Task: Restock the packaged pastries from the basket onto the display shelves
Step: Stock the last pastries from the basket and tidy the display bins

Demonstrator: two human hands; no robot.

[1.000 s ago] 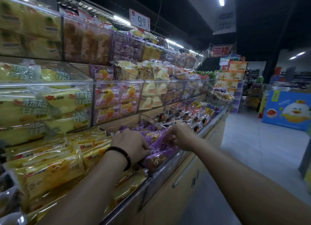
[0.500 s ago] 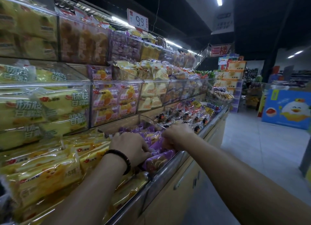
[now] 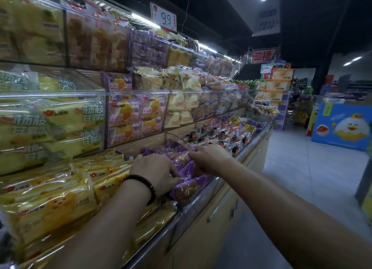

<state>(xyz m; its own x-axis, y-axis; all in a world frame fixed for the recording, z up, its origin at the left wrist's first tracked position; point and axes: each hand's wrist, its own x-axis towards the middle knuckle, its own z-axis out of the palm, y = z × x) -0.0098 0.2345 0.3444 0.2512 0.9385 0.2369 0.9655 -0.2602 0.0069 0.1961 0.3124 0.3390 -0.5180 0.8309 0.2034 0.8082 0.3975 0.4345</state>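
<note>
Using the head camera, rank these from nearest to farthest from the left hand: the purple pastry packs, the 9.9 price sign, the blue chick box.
1. The purple pastry packs: in the bottom bin, right under the fingers of the left hand.
2. The 9.9 price sign: up above the top shelf.
3. The blue chick box: across the aisle, far right.

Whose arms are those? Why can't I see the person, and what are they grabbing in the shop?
The camera sits on the person's head and looks forward and down, so you see only their two arms reaching out, as if they were your own. There is just this one view. The left hand, with a dark bracelet on its wrist, and the right hand both curl their fingers round purple pastry packs in the bottom shelf bin. To the left of those lie yellow pastry packs. More packs fill the clear shelves above, under a price sign reading 9.9.
</note>
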